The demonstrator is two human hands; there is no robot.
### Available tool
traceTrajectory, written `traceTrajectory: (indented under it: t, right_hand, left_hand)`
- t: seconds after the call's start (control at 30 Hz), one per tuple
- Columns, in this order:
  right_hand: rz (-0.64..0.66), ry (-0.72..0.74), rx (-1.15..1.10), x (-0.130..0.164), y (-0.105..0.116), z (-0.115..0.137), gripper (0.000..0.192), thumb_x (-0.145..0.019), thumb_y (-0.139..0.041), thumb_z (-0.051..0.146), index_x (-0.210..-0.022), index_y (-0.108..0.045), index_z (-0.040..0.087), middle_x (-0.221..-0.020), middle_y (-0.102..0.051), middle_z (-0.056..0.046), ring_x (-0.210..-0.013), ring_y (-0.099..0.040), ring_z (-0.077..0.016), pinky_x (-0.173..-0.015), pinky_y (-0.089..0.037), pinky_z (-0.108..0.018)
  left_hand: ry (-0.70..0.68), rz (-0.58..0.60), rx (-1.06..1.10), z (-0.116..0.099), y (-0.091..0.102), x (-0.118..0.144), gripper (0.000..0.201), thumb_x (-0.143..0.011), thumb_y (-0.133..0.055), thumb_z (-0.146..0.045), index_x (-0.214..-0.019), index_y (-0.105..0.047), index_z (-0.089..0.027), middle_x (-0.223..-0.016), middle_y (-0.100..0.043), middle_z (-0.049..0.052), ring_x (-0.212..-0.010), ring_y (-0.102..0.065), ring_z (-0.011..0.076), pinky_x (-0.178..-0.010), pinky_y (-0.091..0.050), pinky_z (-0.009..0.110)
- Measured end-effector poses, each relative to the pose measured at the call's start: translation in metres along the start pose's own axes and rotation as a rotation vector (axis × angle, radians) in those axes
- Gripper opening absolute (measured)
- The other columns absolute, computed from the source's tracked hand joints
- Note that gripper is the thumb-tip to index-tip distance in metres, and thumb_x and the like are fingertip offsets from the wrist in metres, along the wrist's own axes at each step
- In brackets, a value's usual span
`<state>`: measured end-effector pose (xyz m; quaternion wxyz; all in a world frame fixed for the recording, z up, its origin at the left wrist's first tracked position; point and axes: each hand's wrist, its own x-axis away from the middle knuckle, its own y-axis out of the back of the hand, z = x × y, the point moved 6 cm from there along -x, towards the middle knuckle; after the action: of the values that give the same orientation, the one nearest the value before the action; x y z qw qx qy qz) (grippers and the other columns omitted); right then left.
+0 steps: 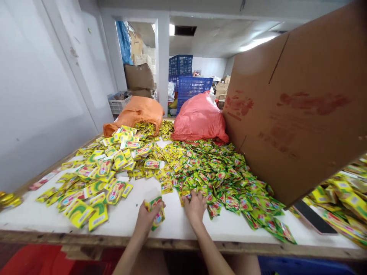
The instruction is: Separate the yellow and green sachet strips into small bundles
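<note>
A small yellow-and-green carton [158, 218] is held in my left hand [146, 215], thumb across its printed front. My right hand [195, 208] reaches down onto the near edge of a heap of green sachets [218, 172], its fingers apart and touching sachets; the fingertips are partly hidden. Yellow sachets [166, 186] lie between that heap and the cartons. To the left of my hands spreads a loose pile of flat yellow-and-green cartons [99, 208], some with white flaps showing.
A tall cardboard box [295, 107] leans over the table's right side. A dark phone [315, 217] lies near the front edge, beside more yellow packs [341, 194]. Orange [140, 109] and red [200, 116] sacks stand at the back, blue crates [193, 88] beyond.
</note>
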<state>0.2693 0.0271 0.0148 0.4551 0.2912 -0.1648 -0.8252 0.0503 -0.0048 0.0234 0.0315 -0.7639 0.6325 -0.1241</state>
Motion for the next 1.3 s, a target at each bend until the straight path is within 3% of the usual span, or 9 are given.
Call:
traceTrajectory:
  t: [0.1, 0.2, 0.4, 0.57, 0.8, 0.93, 1.0, 1.17, 1.3]
  right_hand:
    - [-0.004, -0.017, -0.096, 0.012, -0.007, 0.001, 0.018, -0.064, -0.06, 0.028, -0.08, -0.058, 0.02, -0.079, -0.061, -0.01, -0.08, -0.056, -0.0275, -0.067, -0.041, -0.036]
    - [0.035, -0.02, -0.234, 0.013, 0.004, 0.005, 0.03, -0.069, -0.057, 0.033, -0.094, -0.052, 0.018, -0.088, -0.06, -0.008, -0.081, -0.057, -0.0231, -0.067, -0.044, -0.032]
    - [0.408, -0.017, -0.772, 0.011, 0.02, 0.057, 0.032, -0.076, -0.053, 0.035, -0.104, -0.046, 0.02, -0.094, -0.059, -0.004, -0.08, -0.056, -0.0179, -0.069, -0.046, -0.027]
    - [0.486, 0.312, -0.517, 0.016, 0.024, 0.093, 0.016, -0.078, -0.046, 0.017, -0.092, -0.054, 0.02, -0.088, -0.056, -0.003, -0.085, -0.053, -0.0182, -0.076, -0.043, -0.028]
    - [0.721, 0.681, -0.163, 0.03, 0.031, 0.12, 0.031, -0.07, -0.04, -0.003, -0.084, -0.055, 0.021, -0.087, -0.053, -0.003, -0.089, -0.048, -0.0182, -0.078, -0.04, -0.031]
    - [0.679, 0.576, -0.24, 0.026, 0.033, 0.12, 0.04, -0.076, -0.049, 0.009, -0.113, -0.043, 0.02, -0.1, -0.053, -0.006, -0.093, -0.05, -0.0185, -0.082, -0.041, -0.032]
    - [0.605, 0.527, -0.244, 0.024, 0.032, 0.115, 0.031, -0.079, -0.05, 0.013, -0.109, -0.047, 0.02, -0.094, -0.054, -0.005, -0.088, -0.051, -0.0184, -0.078, -0.043, -0.032]
    - [0.469, 0.644, -0.092, 0.03, 0.037, 0.111, 0.012, -0.078, -0.054, 0.016, -0.081, -0.063, 0.023, -0.097, -0.052, -0.005, -0.095, -0.046, -0.0219, -0.082, -0.037, -0.038]
    - [0.509, 0.628, -0.035, 0.038, 0.04, 0.101, 0.016, -0.079, -0.053, 0.019, -0.089, -0.063, 0.026, -0.106, -0.05, -0.004, -0.102, -0.042, -0.023, -0.085, -0.034, -0.04]
  left_hand:
    - [0.009, 0.06, -0.009, 0.003, -0.015, 0.002, 0.037, -0.057, -0.072, -0.035, -0.082, -0.063, -0.01, -0.069, -0.07, 0.007, -0.064, -0.065, 0.02, -0.058, -0.05, 0.028]
    - [0.056, 0.151, 0.021, 0.006, -0.026, 0.009, 0.031, -0.06, -0.07, -0.031, -0.082, -0.063, -0.011, -0.069, -0.069, 0.006, -0.066, -0.064, 0.0189, -0.059, -0.049, 0.027]
    - [0.139, 0.317, -0.046, 0.016, -0.052, 0.017, 0.019, -0.055, -0.069, -0.021, -0.069, -0.06, -0.011, -0.051, -0.058, -0.001, -0.046, -0.055, 0.0125, -0.049, -0.043, 0.024]
    - [0.104, 0.415, -0.088, 0.017, -0.064, 0.016, 0.016, -0.056, -0.066, -0.019, -0.068, -0.058, -0.013, -0.052, -0.057, -0.002, -0.044, -0.051, 0.0108, -0.049, -0.042, 0.024]
    - [0.032, 0.447, -0.15, 0.014, -0.063, 0.014, 0.008, -0.055, -0.064, -0.017, -0.055, -0.058, -0.012, -0.048, -0.057, -0.001, -0.049, -0.052, 0.0127, -0.052, -0.041, 0.023]
    - [0.017, 0.449, -0.134, 0.009, -0.062, 0.017, 0.009, -0.062, -0.062, -0.021, -0.061, -0.06, -0.012, -0.05, -0.058, -0.001, -0.054, -0.054, 0.0143, -0.056, -0.044, 0.024]
    - [0.002, 0.475, -0.13, 0.006, -0.064, 0.019, 0.012, -0.065, -0.061, -0.023, -0.066, -0.061, -0.011, -0.052, -0.059, 0.0, -0.055, -0.055, 0.0149, -0.058, -0.044, 0.025]
    - [-0.123, 0.467, -0.12, -0.006, -0.07, 0.02, 0.02, -0.064, -0.064, -0.022, -0.081, -0.064, -0.012, -0.071, -0.066, 0.001, -0.071, -0.058, 0.0178, -0.069, -0.045, 0.027]
    - [-0.1, 0.459, -0.103, 0.001, -0.072, 0.016, 0.025, -0.064, -0.065, -0.024, -0.086, -0.065, -0.012, -0.077, -0.067, 0.002, -0.076, -0.058, 0.0193, -0.073, -0.045, 0.029]
